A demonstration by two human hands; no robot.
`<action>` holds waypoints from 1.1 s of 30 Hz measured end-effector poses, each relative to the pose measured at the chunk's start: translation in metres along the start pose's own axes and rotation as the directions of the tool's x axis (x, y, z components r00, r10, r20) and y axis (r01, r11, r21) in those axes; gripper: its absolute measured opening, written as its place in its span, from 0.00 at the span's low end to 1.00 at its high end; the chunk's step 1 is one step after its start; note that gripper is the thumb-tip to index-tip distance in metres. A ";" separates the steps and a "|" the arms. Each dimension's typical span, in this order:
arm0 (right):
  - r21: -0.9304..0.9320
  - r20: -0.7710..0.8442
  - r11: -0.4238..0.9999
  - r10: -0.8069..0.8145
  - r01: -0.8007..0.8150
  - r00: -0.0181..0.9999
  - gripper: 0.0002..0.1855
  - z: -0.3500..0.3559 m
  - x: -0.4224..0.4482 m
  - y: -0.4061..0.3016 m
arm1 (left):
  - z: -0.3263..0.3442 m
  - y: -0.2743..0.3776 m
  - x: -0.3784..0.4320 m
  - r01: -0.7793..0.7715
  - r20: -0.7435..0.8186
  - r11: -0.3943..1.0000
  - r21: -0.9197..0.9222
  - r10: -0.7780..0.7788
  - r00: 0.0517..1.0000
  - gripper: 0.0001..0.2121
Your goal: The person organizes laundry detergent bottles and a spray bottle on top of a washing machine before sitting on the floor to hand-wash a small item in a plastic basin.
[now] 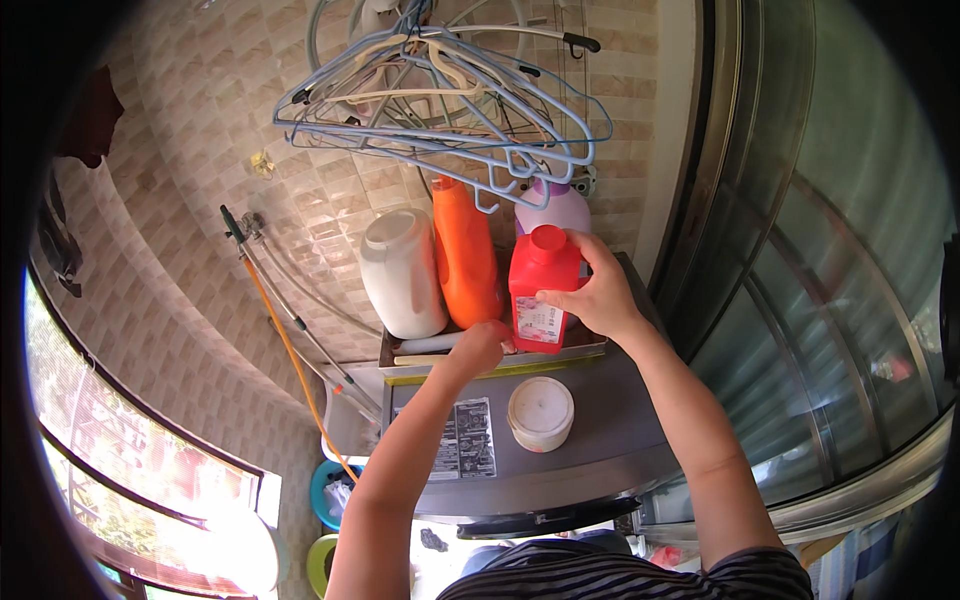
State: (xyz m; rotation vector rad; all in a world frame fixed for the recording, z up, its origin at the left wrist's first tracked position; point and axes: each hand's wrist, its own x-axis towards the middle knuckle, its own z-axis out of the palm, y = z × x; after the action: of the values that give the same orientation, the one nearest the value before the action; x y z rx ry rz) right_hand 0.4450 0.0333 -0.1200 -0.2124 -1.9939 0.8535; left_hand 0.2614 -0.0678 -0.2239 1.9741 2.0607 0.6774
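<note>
My right hand point(606, 289) grips a red plastic bottle point(536, 266) with a red cap and a printed label. The bottle is upright over the front edge of a shallow tray point(585, 350). My left hand point(480, 349) is beside the bottle's lower left corner, fingers curled; what its fingertips touch is hidden. Behind it stands an orange plastic bottle point(466, 262), with a white plastic container point(401, 274) to its left. A lilac bottle point(551, 208) is partly hidden behind the red one. In front of the tray, a round white lidded tub point(541, 412) rests on the grey appliance top point(615, 420).
Several hangers point(442, 139) hang low above the bottles. To the right is a framed glass sliding door point(780, 315). An orange hose point(289, 345) and a tap point(251, 223) are on the tiled wall at left. Blue point(321, 495) and green point(319, 562) basins are below.
</note>
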 end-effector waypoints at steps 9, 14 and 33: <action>-0.036 0.070 0.998 0.056 -0.053 0.996 0.37 -0.018 0.007 -0.014 | 0.037 -0.018 0.053 -0.130 0.322 0.975 -0.181 0.184 0.929 0.14; -0.121 0.096 0.992 -0.018 0.029 0.995 0.36 -0.015 0.006 -0.012 | 0.029 -0.009 0.053 -0.191 0.437 0.980 -0.063 0.199 0.877 0.15; -0.066 0.323 0.985 -0.132 0.162 0.937 0.36 0.029 0.028 0.015 | 0.002 -0.021 0.006 -0.297 0.467 0.864 0.407 0.083 0.880 0.21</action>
State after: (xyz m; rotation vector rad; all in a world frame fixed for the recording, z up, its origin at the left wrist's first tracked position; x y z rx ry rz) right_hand 0.4028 0.0438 -0.1199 0.0265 -2.3196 0.7350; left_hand 0.2435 -0.0614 -0.2340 2.3353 1.8691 -0.2738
